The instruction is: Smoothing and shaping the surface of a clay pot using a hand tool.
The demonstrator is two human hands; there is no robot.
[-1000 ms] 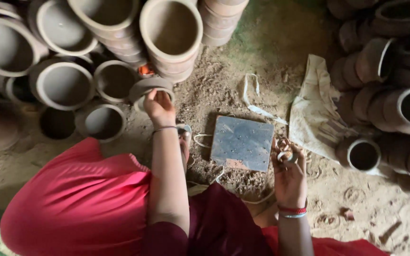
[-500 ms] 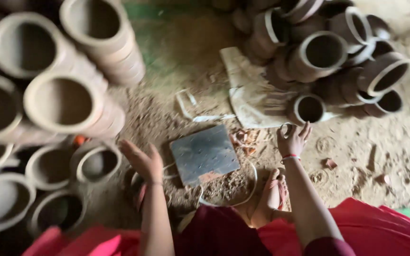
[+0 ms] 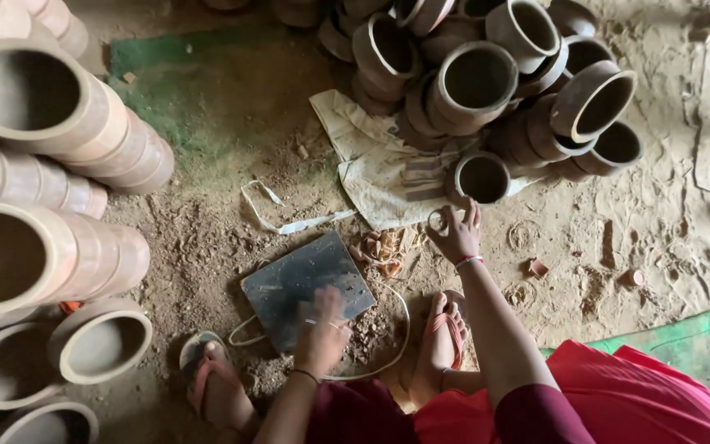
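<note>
**A:** From the head camera, where were the hands?

**B:** The left hand (image 3: 323, 327) was blurred, fingers loosely spread and flat over the near edge of the dark slab (image 3: 306, 285). It seemed to hold nothing, though the blur left that unsure. The right hand (image 3: 457, 233) reached out, its fingertips pinched on a small clay ring (image 3: 439, 219).

**A:** What lay past those fingertips?

**B:** A small clay pot (image 3: 482, 178) sat just beyond them on a crumpled cloth (image 3: 380, 164), with the heap of pots behind it. Clay scraps (image 3: 381, 247) lay just beside the wrist.

**A:** How should the ring have been handled?

**B:** Lightly, I'd judge: a thin ring looked easy to crush, so a soft pinch was best, keeping the sandalled feet (image 3: 444, 337) clear of the slab.
</note>
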